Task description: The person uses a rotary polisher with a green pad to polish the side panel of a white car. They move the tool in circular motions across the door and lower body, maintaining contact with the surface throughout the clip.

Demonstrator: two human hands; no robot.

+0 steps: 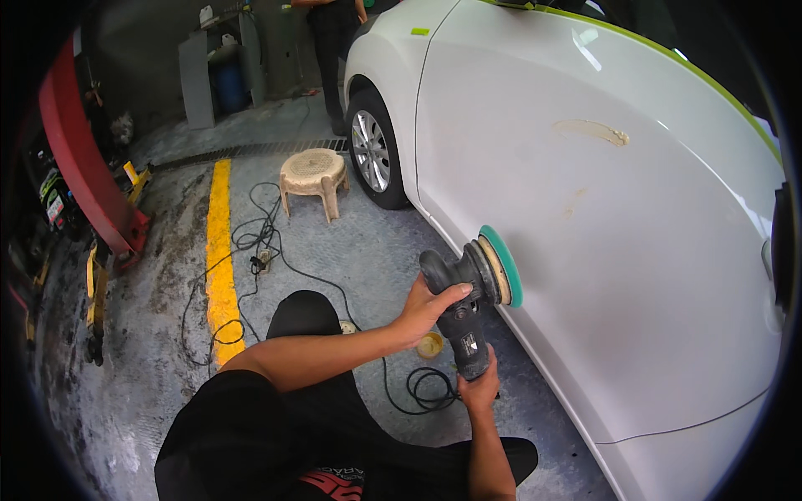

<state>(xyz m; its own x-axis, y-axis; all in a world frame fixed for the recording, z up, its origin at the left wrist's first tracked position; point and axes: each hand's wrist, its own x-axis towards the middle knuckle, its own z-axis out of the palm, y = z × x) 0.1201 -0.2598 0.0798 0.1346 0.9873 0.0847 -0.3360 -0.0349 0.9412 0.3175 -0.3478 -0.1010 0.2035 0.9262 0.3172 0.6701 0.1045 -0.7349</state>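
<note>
I hold a black electric polisher [469,334] with both hands beside the white car door [518,167]. My left hand [428,311] is wrapped round its head, thumb across the top. Lower down, my right hand [480,386] grips the rear end of the body. The polisher's round green foam pad [504,265] is turned toward the lower door; whether it touches the paint I cannot tell. Higher on the door is a beige smear of paste [595,130], with a fainter mark [573,203] below it. A small tub of yellowish paste [430,346] sits on the floor behind my left hand.
A beige plastic stool [315,174] stands near the front wheel [373,149]. Black cable [322,280] loops across the floor past a yellow line [219,250]. At left rises a red lift post [88,159]. Another person [327,58] stands by the car's front. Green tape [702,75] edges the window.
</note>
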